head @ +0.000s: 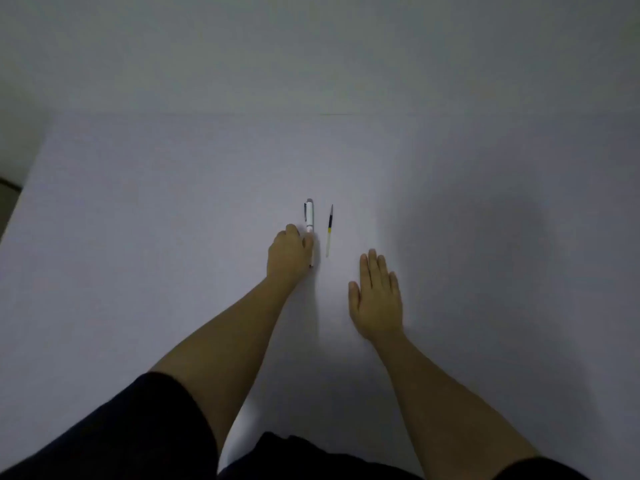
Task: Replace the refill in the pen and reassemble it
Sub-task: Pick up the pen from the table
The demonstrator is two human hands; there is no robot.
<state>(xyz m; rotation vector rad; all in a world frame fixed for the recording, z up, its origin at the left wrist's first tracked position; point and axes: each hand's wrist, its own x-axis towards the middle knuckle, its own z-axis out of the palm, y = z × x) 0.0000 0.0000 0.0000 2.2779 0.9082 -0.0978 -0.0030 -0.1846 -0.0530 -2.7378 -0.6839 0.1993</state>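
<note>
A white pen (309,216) with a dark clip lies lengthwise on the pale table (173,220), its cap end pointing away from me. My left hand (288,255) is curled over the pen's near half, fingers touching the barrel; the pen still rests on the table. Just right of the pen lies a thin refill (329,230), dark at its far end, yellow in the middle and clear at the near end. My right hand (377,299) lies flat on the table, fingers together, below and right of the refill, holding nothing.
A plain wall (311,57) rises behind the table's far edge. The table's left edge runs diagonally at the far left. My dark sleeves fill the bottom of the view.
</note>
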